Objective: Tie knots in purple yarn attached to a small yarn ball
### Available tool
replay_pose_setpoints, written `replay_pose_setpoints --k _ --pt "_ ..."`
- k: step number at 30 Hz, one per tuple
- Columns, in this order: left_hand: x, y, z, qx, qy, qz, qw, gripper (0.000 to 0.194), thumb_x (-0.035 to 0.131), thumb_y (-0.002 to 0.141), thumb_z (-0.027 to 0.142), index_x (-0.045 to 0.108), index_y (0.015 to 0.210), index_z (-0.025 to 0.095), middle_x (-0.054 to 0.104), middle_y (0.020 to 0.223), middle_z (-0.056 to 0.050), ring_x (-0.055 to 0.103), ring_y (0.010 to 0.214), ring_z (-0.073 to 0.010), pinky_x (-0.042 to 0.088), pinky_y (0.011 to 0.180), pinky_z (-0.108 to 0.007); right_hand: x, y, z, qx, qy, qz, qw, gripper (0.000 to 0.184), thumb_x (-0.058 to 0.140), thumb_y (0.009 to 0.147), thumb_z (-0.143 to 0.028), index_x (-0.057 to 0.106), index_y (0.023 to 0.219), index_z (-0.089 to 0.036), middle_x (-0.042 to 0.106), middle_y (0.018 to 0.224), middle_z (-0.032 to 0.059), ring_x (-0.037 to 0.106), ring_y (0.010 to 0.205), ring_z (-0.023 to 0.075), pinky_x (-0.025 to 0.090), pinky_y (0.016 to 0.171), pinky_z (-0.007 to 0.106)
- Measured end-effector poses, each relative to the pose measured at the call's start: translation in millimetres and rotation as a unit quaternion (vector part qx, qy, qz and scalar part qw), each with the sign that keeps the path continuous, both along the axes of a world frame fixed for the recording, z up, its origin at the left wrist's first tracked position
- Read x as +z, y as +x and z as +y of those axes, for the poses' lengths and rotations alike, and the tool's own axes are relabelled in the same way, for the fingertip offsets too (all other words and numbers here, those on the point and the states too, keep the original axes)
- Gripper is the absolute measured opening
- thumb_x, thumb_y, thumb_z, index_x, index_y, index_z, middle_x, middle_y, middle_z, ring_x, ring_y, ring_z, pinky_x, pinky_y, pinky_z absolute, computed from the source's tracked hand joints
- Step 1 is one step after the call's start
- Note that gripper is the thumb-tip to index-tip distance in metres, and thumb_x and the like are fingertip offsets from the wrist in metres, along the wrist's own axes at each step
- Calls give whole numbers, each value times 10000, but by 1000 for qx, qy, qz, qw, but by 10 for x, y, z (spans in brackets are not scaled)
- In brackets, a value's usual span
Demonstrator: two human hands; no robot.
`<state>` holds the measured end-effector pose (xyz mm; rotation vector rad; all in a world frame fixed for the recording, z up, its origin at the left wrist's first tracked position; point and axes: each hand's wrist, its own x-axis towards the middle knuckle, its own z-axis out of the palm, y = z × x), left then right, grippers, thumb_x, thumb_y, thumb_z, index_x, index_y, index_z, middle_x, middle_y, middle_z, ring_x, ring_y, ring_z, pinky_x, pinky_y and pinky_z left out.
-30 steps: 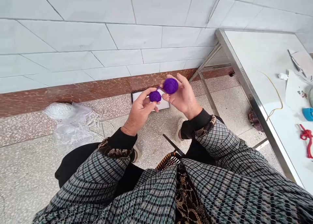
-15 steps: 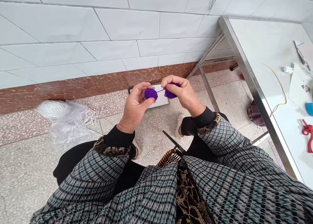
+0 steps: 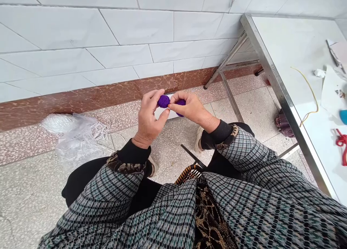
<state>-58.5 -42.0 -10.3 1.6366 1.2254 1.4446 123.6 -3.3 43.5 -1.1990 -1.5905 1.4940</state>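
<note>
A small purple yarn ball [image 3: 163, 101] rests at the fingers of my left hand [image 3: 149, 115], whose thumb is spread below it. My right hand [image 3: 193, 109] is closed round a second purple yarn ball [image 3: 180, 103], partly covered by the fingers. The right thumb and fingertip pinch close against the left ball's side. Any strand between the two balls is hidden by the fingers. Both hands are held above the floor, in front of the tiled wall.
At left on the floor lies white cord [image 3: 58, 123] with a clear plastic bag [image 3: 78, 144]. A metal-framed table [image 3: 287, 46] at right bears a yellow cord [image 3: 311, 93], a red cord [image 3: 342, 142] and paper scraps. A white, dark-edged board [image 3: 173, 114] lies beneath my hands.
My right hand has moved left, right up to the left ball. The purple strand that was stretched between the balls no longer shows.
</note>
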Motion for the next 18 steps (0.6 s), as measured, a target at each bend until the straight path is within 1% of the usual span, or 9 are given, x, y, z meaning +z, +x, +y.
replay_pose_setpoints --k 3,6,9,11,14,16,18 --pt "26 12 -7 -12 -44 -46 998 386 746 927 298 749 1310 249 715 1402 -101 648 1389 -311 513 1284 -520 -34 -4 32 -21 30 -8 999 166 769 855 -216 605 856 -188 650 860 -7 604 827 142 526 845 291" --pt "20 49 10 -8 -82 -125 989 365 786 903 295 692 1252 243 740 1340 -102 691 1334 -291 533 1263 -505 -57 2 52 -24 47 -22 998 120 741 847 -163 661 933 -190 695 898 -2 641 875 155 535 935 314" --pt "-51 69 50 -17 -59 -165 984 387 830 868 270 636 1203 256 736 1291 -86 716 1283 -268 564 1222 -466 -71 -7 51 -28 55 -34 997 105 734 859 -174 686 952 -184 714 898 3 651 873 156 537 951 319" --pt "-123 59 79 -26 -26 -163 986 438 851 854 272 626 1230 259 725 1272 -79 724 1263 -263 574 1208 -457 -73 -19 46 -29 58 -36 997 81 733 887 -223 676 921 -177 709 890 8 650 877 157 542 930 315" --pt "-219 26 109 -39 -6 -137 990 577 855 853 283 612 1376 269 705 1300 -79 720 1276 -271 576 1208 -471 -69 -38 44 -19 55 -38 998 145 722 933 -290 655 901 -165 692 886 13 647 885 158 535 880 300" --pt "-254 6 114 -43 -9 -116 992 625 839 864 277 605 1443 283 693 1349 -83 705 1318 -280 573 1218 -477 -67 -45 51 -13 66 -46 997 144 747 924 -268 654 920 -158 692 900 11 642 884 153 523 881 293" --pt "-264 -4 111 -41 -15 -103 994 609 824 869 261 624 1443 288 686 1391 -88 693 1355 -289 573 1224 -477 -68 -46 59 -13 90 -62 994 118 763 907 -206 662 936 -151 701 920 14 638 887 149 513 901 291"
